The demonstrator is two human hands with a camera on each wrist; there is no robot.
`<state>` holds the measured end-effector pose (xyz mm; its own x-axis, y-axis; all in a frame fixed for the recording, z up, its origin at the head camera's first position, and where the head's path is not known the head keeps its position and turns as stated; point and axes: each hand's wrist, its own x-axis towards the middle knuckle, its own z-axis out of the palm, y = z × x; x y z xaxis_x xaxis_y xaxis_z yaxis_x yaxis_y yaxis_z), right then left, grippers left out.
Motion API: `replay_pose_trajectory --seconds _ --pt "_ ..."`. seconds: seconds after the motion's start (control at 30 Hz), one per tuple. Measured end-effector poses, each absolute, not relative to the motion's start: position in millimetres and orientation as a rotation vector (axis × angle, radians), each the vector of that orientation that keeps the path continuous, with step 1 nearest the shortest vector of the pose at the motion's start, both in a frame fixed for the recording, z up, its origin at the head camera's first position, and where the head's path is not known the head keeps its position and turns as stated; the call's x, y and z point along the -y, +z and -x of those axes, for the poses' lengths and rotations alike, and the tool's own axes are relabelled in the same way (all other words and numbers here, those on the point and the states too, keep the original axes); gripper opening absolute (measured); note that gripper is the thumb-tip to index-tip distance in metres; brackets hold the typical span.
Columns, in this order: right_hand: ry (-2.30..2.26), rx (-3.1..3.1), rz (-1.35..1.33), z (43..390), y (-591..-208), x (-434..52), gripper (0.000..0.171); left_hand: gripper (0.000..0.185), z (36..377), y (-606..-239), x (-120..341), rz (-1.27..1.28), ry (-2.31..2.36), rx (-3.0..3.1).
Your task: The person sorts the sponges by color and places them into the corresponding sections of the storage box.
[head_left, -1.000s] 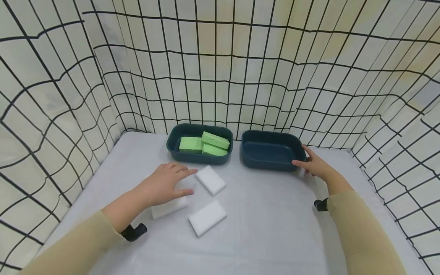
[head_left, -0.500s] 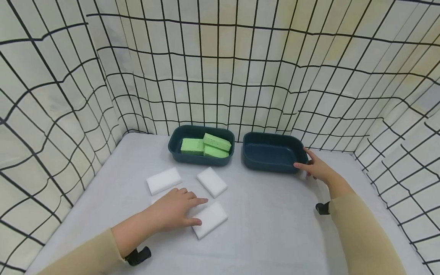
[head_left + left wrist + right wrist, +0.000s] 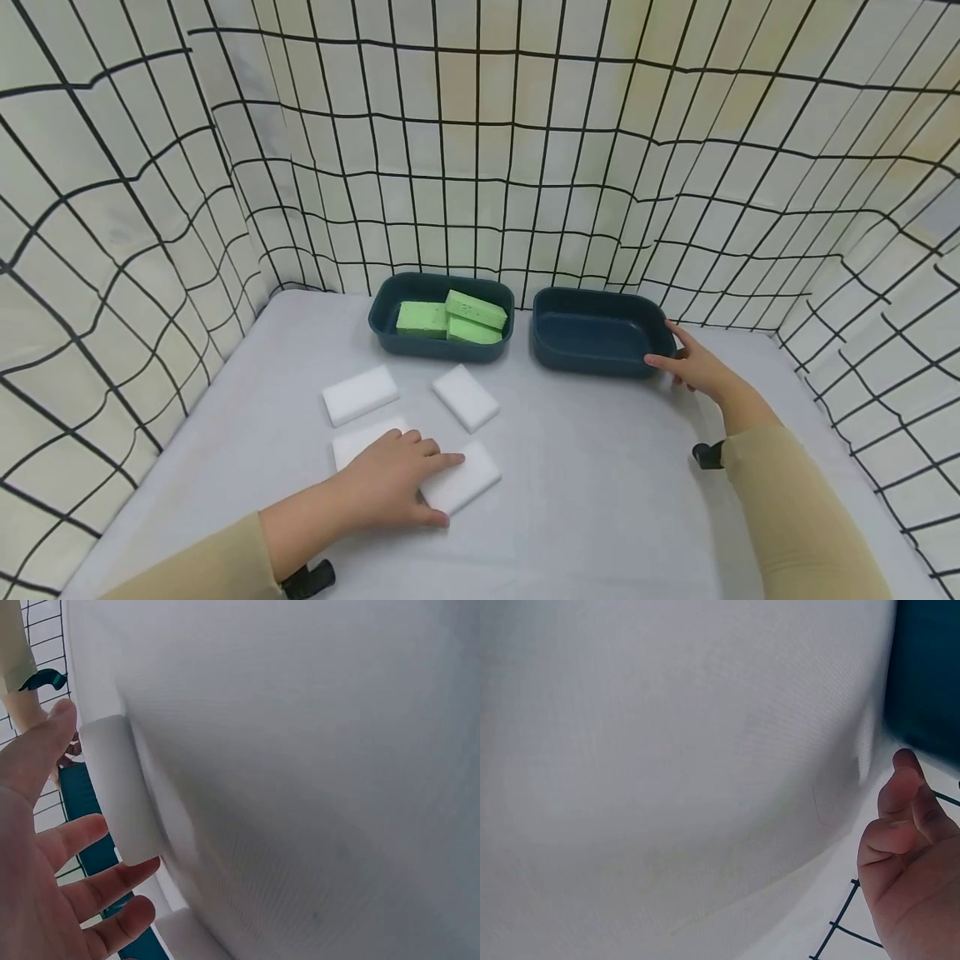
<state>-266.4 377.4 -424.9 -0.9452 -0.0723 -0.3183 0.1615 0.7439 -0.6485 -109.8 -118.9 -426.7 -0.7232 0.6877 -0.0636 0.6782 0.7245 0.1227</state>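
My left hand hovers low over the nearest white rectangular sponge, thumb at its near side and fingers spread above its left part. In the left wrist view the fingers are apart and only slightly bent, right beside the sponge's thick edge. My right hand holds the right end of a dark blue oblong container, thumb at its front and index finger at the back corner. The right wrist view shows the other fingers curled beneath the container wall.
More white sponges lie close by: one at the left, one in the middle, and one partly behind my left hand. A second blue container holds green sponges. Black wire grid walls enclose the white-covered table.
My left hand has moved down toward me and to the right, from the left-hand sponges to the nearest one. My right hand stays at the container's right end.
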Motion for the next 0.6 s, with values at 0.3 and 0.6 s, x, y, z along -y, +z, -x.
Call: replay_pose_trajectory --seconds 0.3,0.6 --pt "-1.021 -2.632 -0.072 266.7 -424.8 -377.0 0.109 0.066 114.6 -427.8 115.2 -1.210 0.140 -2.796" --pt "-1.036 -2.627 -0.100 265.8 -426.1 -375.3 0.109 0.066 110.7 -424.8 118.2 -1.197 0.090 -2.818"
